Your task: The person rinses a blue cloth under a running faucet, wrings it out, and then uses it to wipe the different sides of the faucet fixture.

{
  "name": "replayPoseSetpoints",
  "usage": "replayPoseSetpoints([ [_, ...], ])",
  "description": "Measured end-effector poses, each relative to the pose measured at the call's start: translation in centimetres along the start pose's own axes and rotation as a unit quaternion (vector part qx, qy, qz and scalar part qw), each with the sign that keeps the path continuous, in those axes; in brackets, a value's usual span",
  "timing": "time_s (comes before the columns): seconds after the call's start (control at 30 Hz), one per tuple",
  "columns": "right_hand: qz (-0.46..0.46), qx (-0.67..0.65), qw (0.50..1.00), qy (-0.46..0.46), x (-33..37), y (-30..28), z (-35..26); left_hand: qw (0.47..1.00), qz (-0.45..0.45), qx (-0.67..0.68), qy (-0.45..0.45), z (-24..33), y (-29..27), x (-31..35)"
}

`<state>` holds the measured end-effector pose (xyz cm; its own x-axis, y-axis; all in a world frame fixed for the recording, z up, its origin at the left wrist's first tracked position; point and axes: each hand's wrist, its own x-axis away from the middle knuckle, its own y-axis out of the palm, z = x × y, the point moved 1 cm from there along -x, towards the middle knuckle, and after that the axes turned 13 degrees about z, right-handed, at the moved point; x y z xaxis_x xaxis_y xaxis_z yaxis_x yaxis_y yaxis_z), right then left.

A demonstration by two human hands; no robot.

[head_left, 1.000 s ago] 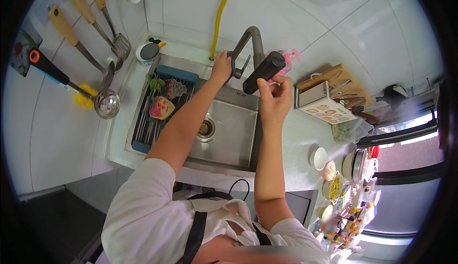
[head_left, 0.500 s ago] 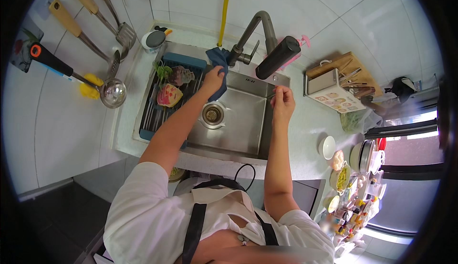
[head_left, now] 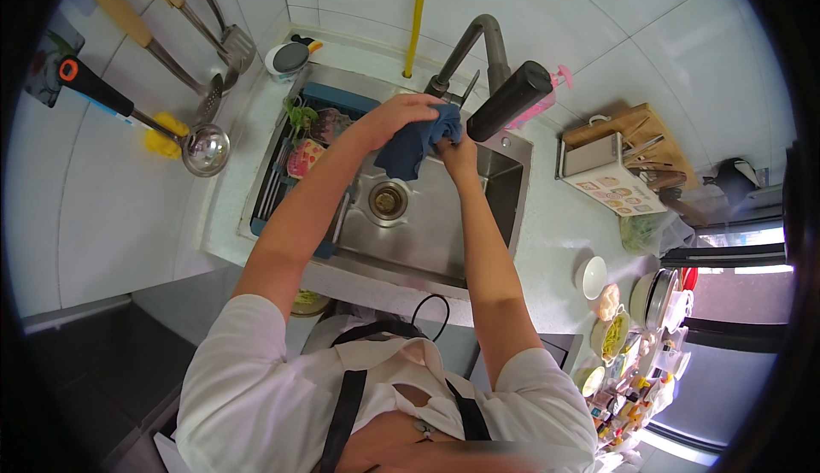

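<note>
At one o'clock from the drain (head_left: 388, 201), left hand (head_left: 403, 117) and right hand (head_left: 459, 153), fingers curled in, grip a cloth (head_left: 406, 152), likely light and limp, best held where bunched.

A kitchen, where a steel sink (head_left: 408, 255) and curved faucet (head_left: 465, 39) are set in a pale counter (head_left: 559, 246) against white-tiled walls (head_left: 111, 191). A ladle (head_left: 206, 150) and wooden-handled utensils (head_left: 124, 11) hang at left; a cutting board (head_left: 664, 127) and knives (head_left: 645, 148) stand far right, a white bowl (head_left: 590, 277) and dish of food (head_left: 612, 336) nearer.
</note>
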<state>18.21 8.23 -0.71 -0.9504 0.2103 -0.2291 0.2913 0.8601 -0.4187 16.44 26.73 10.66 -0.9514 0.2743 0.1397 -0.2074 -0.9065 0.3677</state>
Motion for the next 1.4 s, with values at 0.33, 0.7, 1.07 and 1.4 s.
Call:
replayPoseSetpoints([
  [0.33, 0.191, -0.097, 0.968, -0.134, -4.6, 0.3, -2.6, 0.657, 0.339, -0.5, 0.451, 0.6, -2.7, -3.0],
  [0.7, -0.037, -0.404, 0.898, 0.171, -9.0, -0.6, -10.4, 0.967, 0.122, 0.22, 0.026, 1.7, -1.0, -10.2],
  [1.07, 0.159, 0.202, 0.935, -0.245, -3.8, 4.5, -3.5, 0.885, 0.285, -0.269, 0.25, -7.6, -3.3, -10.3],
  [1.4, 0.012, 0.311, 0.946, -0.094, -3.9, 3.6, -6.7, 0.843, 0.28, -0.424, 0.176, -9.8, -3.2, -9.2],
])
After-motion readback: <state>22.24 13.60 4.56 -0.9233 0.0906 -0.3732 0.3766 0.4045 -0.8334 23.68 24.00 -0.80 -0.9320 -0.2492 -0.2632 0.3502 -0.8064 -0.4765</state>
